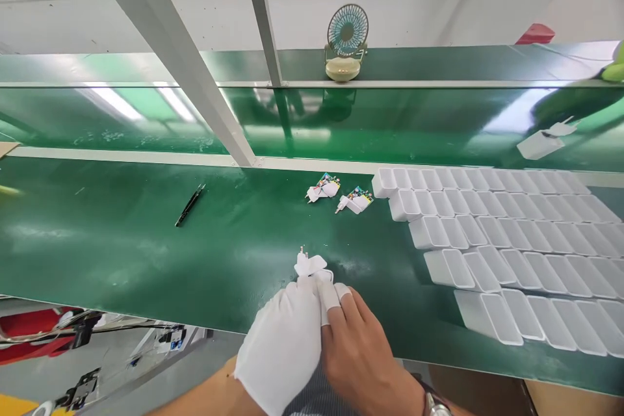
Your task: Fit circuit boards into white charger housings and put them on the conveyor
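My left hand point(287, 341), in a white glove, is closed on a white plug adapter point(303, 265) whose metal pins point away from me. Pressed against it is my right hand point(358, 348), with white covers on some fingertips and its fingers drawn together at a rounded white piece point(325, 275) beside the adapter. My fingers hide most of what they grip, so I cannot tell whether the two white parts are joined. Farther back on the green bench point(234, 240) lie two more white plug adapters, one point(322, 190) left of the other point(357, 203), each by a colourful printed card.
Rows of white open-topped casings point(487, 234) fill the right side of the bench. A black pen point(190, 205) lies to the left. Slanted metal posts point(170, 45) rise behind, near a small fan point(346, 39) on a shelf. Another person's hand area point(541, 143) shows at far right, with white items.
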